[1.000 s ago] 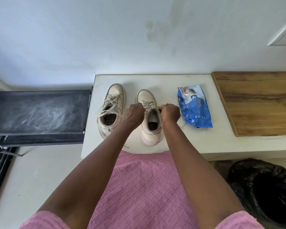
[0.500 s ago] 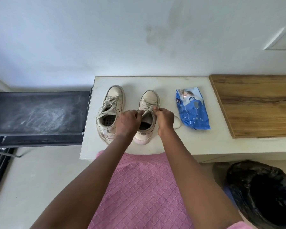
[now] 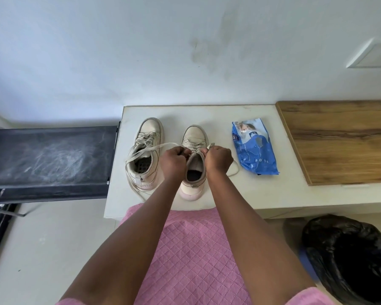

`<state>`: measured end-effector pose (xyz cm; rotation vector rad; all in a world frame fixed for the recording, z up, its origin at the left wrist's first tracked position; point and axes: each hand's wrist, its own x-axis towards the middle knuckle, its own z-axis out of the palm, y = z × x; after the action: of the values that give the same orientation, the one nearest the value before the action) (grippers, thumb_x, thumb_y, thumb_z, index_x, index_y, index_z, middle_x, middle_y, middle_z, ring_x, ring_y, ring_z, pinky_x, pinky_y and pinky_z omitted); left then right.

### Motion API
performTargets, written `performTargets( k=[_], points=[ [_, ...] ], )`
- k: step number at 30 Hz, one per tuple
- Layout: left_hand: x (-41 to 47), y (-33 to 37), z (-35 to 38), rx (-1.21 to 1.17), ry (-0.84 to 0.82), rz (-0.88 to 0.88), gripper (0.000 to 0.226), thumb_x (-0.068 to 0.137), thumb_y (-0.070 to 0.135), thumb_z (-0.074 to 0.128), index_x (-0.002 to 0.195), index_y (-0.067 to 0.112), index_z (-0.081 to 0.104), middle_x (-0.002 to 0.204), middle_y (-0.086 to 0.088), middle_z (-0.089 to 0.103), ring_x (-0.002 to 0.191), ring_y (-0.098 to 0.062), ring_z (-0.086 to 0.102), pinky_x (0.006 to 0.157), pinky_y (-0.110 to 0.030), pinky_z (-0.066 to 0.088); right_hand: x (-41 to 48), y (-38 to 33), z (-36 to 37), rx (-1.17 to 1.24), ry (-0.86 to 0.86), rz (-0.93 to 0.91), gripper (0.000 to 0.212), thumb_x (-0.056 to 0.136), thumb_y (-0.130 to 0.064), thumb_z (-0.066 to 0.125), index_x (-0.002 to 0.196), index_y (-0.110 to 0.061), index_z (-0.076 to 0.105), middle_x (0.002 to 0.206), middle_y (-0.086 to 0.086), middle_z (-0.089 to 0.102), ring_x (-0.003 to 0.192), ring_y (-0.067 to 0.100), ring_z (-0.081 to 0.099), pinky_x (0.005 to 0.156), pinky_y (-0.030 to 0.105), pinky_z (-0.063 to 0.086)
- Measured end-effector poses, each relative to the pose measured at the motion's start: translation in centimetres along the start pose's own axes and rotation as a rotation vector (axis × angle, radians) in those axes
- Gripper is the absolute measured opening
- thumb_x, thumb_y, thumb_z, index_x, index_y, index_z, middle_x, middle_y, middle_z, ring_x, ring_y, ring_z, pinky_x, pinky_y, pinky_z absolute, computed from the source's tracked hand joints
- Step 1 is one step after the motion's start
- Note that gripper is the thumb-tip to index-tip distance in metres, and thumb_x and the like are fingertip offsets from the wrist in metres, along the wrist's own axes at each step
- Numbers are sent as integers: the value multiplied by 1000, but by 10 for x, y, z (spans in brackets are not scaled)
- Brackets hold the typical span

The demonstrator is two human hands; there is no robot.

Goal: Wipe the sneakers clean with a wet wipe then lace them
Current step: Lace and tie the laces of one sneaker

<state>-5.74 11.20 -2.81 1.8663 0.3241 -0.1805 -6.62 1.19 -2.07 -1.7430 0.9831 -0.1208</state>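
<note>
The sneaker (image 3: 195, 137) I am working on stands on the white counter (image 3: 207, 113) at my 12 o'clock, toe pointing away, its mouth open toward me. My left hand (image 3: 173, 161) is clenched around one run of a lace (image 3: 156, 146), which stretches toward 9 o'clock across the other sneaker (image 3: 150, 128). My right hand (image 3: 218, 159) pinches the opposite lace end between thumb and fingers. A slack loop of it lies on the counter at that hand's 4 o'clock. The other sneaker stands just beside the first at its 9 o'clock, its own laces loose. A blue pack of wipes (image 3: 254, 148) lies at 3 o'clock, near but apart. Farther toward 3 o'clock sits a wooden board (image 3: 339, 139). A black bin bag (image 3: 350, 260) is at 5 o'clock below the counter. There is a dark bench (image 3: 48, 155) at 9 o'clock and pink quilted cloth (image 3: 191, 249) at 6 o'clock.
</note>
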Motion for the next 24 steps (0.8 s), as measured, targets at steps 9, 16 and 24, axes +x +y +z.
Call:
performTargets(
  k=[9,16,24],
  points=[
    [-2,5,-11,-411,-149,-218,19,94,16,55,77,11,61,75,-5,66,70,-14,64,68,-31,50,-1,1,-5,291,-127,21,14,76,-4,71,89,-4,73,90,11,72,87,26,68,84,40,55],
    [-3,23,-11,-299,-31,5,30,86,13,65,57,19,65,60,-1,66,62,-17,61,65,-32,46,-6,-10,-12,467,-252,-43,41,74,-2,74,114,2,64,113,11,66,105,23,63,97,39,48],
    [-12,52,-19,-259,116,115,17,84,5,66,71,16,67,62,5,65,60,-8,59,74,-30,52,-15,-47,-42,531,-323,-172,30,82,6,64,112,9,61,96,17,67,76,9,68,71,15,52]
  ],
)
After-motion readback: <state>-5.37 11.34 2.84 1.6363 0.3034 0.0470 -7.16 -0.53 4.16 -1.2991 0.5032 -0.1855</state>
